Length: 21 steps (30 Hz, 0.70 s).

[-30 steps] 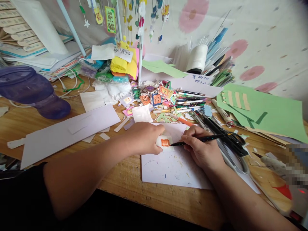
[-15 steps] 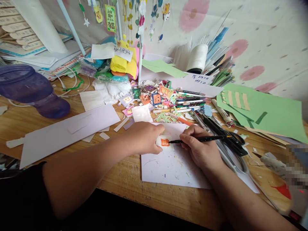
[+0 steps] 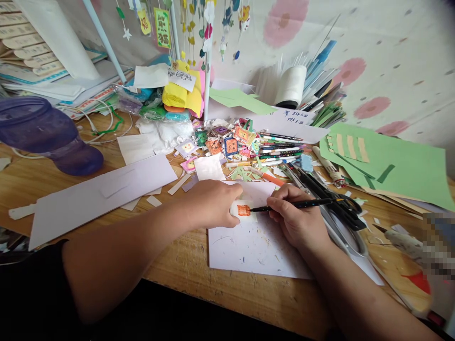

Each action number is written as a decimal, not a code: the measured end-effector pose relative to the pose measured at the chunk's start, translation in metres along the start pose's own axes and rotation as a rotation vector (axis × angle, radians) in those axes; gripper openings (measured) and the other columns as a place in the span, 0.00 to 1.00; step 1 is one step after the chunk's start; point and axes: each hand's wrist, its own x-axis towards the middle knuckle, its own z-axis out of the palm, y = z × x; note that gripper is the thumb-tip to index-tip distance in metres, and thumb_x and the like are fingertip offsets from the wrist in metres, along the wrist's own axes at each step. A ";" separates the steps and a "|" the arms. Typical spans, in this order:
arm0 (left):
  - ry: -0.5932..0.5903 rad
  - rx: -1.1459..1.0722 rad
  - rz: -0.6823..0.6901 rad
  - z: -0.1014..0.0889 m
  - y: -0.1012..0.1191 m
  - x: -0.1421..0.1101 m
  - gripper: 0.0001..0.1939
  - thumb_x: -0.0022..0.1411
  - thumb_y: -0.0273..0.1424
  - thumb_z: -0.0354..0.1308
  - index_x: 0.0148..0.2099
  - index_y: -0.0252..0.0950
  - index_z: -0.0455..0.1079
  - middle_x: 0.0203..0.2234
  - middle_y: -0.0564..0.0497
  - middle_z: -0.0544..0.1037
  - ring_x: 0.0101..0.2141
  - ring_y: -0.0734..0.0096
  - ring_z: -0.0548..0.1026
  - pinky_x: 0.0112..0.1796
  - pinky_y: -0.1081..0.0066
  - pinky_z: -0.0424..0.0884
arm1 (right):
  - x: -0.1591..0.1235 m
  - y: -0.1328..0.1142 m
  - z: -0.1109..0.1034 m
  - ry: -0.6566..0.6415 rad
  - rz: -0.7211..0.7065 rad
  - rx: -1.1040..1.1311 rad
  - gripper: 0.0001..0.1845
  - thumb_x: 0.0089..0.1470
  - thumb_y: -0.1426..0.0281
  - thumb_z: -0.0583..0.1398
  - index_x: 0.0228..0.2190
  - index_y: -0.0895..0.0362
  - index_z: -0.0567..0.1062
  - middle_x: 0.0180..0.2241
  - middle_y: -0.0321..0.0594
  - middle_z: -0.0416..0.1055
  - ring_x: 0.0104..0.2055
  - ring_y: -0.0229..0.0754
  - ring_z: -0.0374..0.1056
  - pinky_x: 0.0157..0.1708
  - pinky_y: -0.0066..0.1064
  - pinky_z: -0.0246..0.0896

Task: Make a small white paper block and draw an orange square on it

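Observation:
A small white paper piece with an orange square drawn on it lies on a white sheet near the desk's front edge. My left hand is curled, its fingers pressing down the piece's left side. My right hand is closed round a thin black pen, whose tip touches the orange square's right edge.
Black scissors lie just right of my right hand. Behind are a heap of small coloured paper pieces, a row of pens, green paper sheets, a purple plastic jar on its side and a long white paper strip.
The pen tip has shifted slightly along the right edge of the orange square. Both hands stay in nearly the same place.

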 end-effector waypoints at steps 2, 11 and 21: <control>0.006 -0.003 0.006 0.000 0.000 0.000 0.17 0.50 0.42 0.56 0.41 0.40 0.66 0.32 0.49 0.79 0.32 0.58 0.76 0.24 0.68 0.56 | 0.000 0.000 0.001 0.027 -0.016 0.022 0.12 0.49 0.71 0.64 0.18 0.53 0.69 0.15 0.32 0.65 0.18 0.36 0.59 0.19 0.30 0.53; -0.001 0.000 -0.007 -0.001 0.001 0.001 0.17 0.50 0.42 0.56 0.40 0.40 0.66 0.31 0.49 0.79 0.32 0.58 0.76 0.23 0.68 0.55 | 0.002 0.003 0.001 0.056 -0.004 -0.013 0.12 0.50 0.71 0.64 0.19 0.54 0.69 0.15 0.30 0.64 0.18 0.35 0.59 0.19 0.29 0.55; 0.001 0.002 -0.015 0.000 0.001 0.001 0.17 0.49 0.42 0.56 0.41 0.40 0.67 0.32 0.49 0.80 0.32 0.58 0.76 0.23 0.68 0.55 | 0.003 0.004 0.000 0.059 0.011 0.019 0.12 0.48 0.72 0.64 0.18 0.54 0.69 0.14 0.29 0.64 0.17 0.34 0.58 0.18 0.28 0.53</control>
